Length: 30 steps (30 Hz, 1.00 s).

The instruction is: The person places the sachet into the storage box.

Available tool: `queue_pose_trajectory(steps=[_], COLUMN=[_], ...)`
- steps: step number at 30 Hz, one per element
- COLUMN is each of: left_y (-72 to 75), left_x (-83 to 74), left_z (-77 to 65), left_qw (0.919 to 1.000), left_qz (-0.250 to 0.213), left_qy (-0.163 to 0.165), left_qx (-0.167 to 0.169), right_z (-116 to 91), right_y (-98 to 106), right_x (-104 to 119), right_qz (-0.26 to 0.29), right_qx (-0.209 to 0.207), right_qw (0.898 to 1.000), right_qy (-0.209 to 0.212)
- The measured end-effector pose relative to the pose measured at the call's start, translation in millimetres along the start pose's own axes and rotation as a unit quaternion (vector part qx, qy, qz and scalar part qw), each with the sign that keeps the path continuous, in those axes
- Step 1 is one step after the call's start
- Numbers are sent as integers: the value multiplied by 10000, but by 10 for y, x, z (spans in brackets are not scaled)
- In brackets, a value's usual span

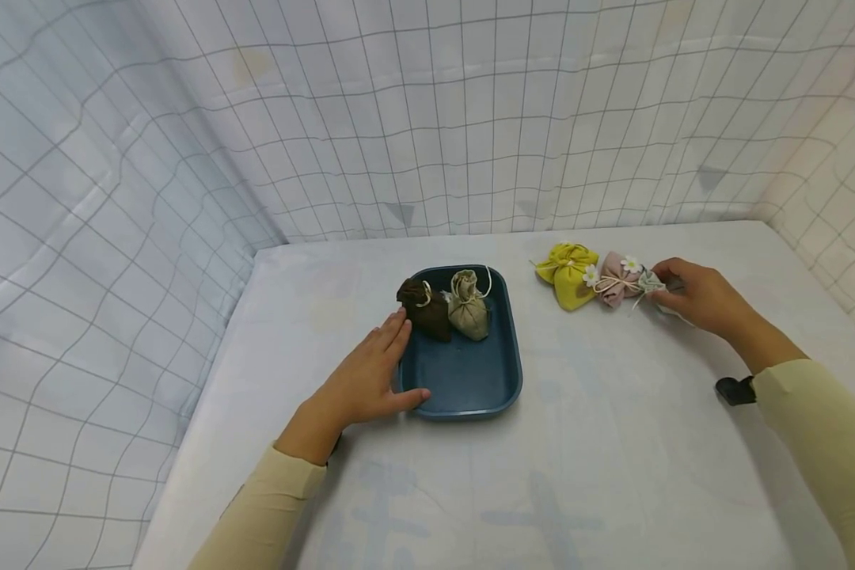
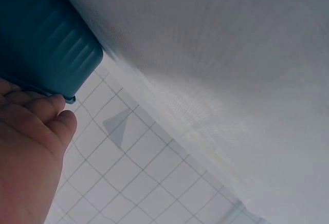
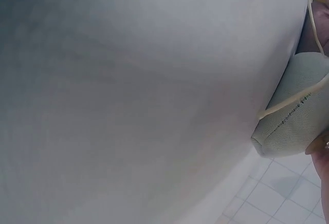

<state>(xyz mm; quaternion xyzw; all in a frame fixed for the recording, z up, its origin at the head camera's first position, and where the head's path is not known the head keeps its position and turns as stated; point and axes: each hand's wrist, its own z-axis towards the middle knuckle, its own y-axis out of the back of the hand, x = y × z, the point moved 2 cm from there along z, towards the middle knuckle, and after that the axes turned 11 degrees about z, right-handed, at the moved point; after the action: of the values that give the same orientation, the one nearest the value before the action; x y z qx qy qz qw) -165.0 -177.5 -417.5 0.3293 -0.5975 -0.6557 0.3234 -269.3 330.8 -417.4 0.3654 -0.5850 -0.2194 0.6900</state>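
Note:
A dark blue tray [image 1: 463, 385] holds a dark brown drawstring pouch [image 1: 427, 315] and a beige drawstring pouch [image 1: 469, 307] in its far half. My left hand [image 1: 370, 370] rests along the tray's left rim, fingers extended and thumb over the near corner. The left wrist view shows those fingertips against the rim of the tray [image 2: 51, 44]. Over on the right, my right hand [image 1: 705, 297] pinches a pale green drawstring pouch [image 1: 651, 281], partly hidden by the fingers. In the right wrist view this pouch [image 3: 290, 116] appears close to the table, with its cream cord.
Left of the pale green pouch lie a pink pouch [image 1: 615, 286] with a white flower and a yellow pouch [image 1: 570, 277]. All are on a white-covered table [image 1: 577, 459]. White grid-patterned curtains [image 1: 442, 119] enclose its back and sides.

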Motion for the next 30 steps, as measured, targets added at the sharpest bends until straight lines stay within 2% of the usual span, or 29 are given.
queue_pose_trajectory(steps=[10,17,23,30], left_y=[19,10,9,2], left_x=[-1,4,6,5], left_z=[-2,4,5,-1], left_qw=[10000,10000,10000,10000], left_qz=[22,14,7,9], left_qy=[5,18,8,47], left_qx=[-22,-1,-32,76], right_z=[4,32,49,66], right_y=[-7,-20,-21,-33], right_x=[-5,-26,-14,-18], right_qz=[80,225,271,134], right_qx=[-229,89,327,519], right_qw=[9997,9993,9988,9983], right_qy=[-56,-284,-231,-213])
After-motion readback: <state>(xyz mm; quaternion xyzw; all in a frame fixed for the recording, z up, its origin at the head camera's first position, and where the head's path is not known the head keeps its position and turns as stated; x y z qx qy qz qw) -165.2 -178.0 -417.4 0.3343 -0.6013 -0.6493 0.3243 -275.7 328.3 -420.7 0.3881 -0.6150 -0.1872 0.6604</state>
